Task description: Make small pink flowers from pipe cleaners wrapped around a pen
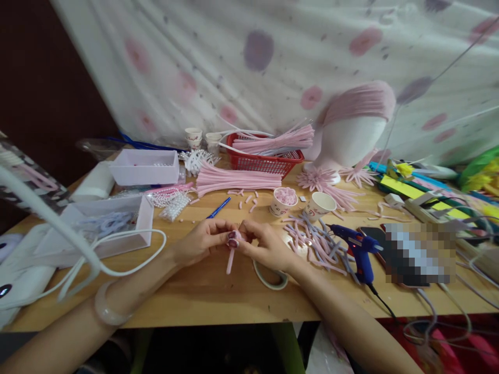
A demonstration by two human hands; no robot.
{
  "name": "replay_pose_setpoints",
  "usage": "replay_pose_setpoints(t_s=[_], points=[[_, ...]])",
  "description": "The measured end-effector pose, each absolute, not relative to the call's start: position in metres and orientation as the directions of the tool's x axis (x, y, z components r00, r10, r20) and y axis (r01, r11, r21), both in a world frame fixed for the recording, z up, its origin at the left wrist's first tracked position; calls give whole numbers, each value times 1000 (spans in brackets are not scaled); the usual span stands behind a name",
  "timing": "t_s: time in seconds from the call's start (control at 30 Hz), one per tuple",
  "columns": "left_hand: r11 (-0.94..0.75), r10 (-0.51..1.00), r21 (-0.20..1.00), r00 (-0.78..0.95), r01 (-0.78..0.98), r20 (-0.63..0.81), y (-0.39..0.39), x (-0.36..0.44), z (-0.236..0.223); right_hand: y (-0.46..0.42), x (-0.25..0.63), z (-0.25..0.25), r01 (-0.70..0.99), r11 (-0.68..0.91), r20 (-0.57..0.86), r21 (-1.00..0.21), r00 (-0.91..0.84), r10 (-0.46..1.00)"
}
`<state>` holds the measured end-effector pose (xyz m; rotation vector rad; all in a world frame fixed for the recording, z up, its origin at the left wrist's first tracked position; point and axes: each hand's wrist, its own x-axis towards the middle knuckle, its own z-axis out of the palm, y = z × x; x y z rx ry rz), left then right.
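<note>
My left hand (205, 241) and my right hand (267, 244) meet above the front middle of the wooden table. Fingers of both pinch a short pink pipe cleaner (230, 262), whose straight end hangs down below the fingertips. Its upper part looks bent or curled, but the fingers partly cover it. A roll of tape (284, 283) lies under my right wrist. Just beyond my hands is a blue pen (219, 208). Cut pink and grey-blue pipe cleaner pieces (319, 244) are scattered to the right.
Behind stand a paper cup (278, 210) of pink bits, another paper cup (325, 202), a bundle of pink pipe cleaners (237, 180) and a red basket (268, 164). A blue glue gun (362, 254) and white foam head (354, 140) are right; white trays (146, 223) and a cable (128, 234) left.
</note>
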<state>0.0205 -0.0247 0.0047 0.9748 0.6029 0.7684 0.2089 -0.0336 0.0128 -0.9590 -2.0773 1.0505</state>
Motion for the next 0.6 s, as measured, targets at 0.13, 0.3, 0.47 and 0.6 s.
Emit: replay_pose_setpoints(t_s=[0.13,0.3,0.47,0.6], points=[[420,763,853,629,-310,-147,-24,21,4,-33,210,12,275,331,132,-903,-555,822],[389,703,884,704,-258,-103,-23,20,-2,-31,209,11,56,127,72,-990,-572,817],[346,688,901,723,-262,-54,-25,20,-1,-28,209,5,-62,32,62,-998,-563,824],[271,701,928,713,-255,-8,-26,22,3,-26,207,-1,-118,-7,59,-993,-548,834]])
